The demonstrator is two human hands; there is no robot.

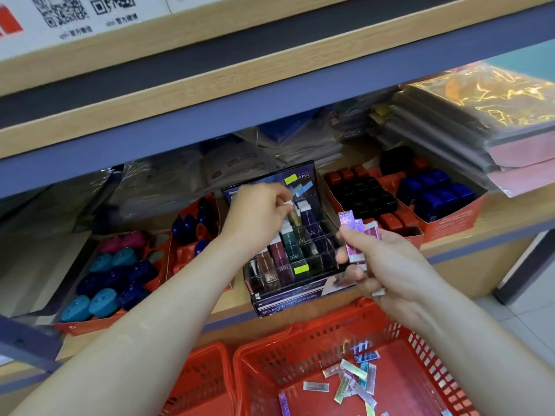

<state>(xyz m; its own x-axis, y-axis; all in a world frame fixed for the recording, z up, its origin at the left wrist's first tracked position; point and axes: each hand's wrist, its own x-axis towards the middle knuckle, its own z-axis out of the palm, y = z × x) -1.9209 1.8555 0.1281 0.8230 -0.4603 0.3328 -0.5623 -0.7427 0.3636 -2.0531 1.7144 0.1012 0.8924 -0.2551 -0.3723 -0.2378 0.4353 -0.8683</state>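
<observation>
My left hand point(258, 214) pinches one slim eraser point(292, 216) by its top and holds it upright over the back rows of the display box point(288, 301). My right hand point(390, 265) clasps a bunch of purple erasers point(351, 235) just right of the box. Below the box, the red basket point(300, 349) holds loose erasers point(354, 379).

You're in a stationery shop: wooden shelf point(450, 232) w/ eraser display box point(288, 292), red shopping basket point(300, 349) below.
</observation>
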